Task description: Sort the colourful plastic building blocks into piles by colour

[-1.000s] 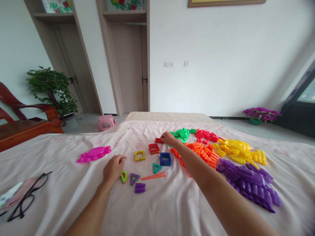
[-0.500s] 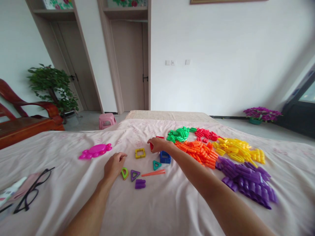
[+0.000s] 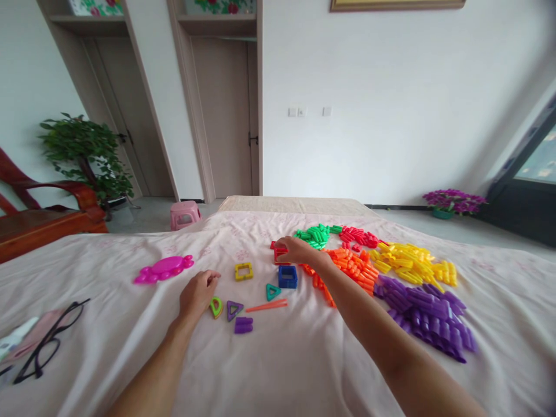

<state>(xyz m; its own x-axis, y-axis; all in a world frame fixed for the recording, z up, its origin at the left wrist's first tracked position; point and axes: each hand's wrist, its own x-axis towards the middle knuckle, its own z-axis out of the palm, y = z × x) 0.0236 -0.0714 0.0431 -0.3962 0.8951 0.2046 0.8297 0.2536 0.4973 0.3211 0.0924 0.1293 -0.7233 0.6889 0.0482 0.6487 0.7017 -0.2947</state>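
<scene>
right hand (image 3: 297, 250) grips one red frame (image 3: 281, 263), covering part of it. frame sits about mid-width on the cloth (image 3: 278, 370), toward its far edge; form square, sides about equal, near side running roughly parallel to that edge. counted: one yellow frame (image 3: 244, 278), one blue frame (image 3: 288, 284), two triangles (image 3: 269, 293), five heaps (image 3: 428, 315) of pieces. left hand (image 3: 197, 292) half-curled, beside one green half-ring (image 3: 219, 307); whether it is closed cannot be told.
</scene>
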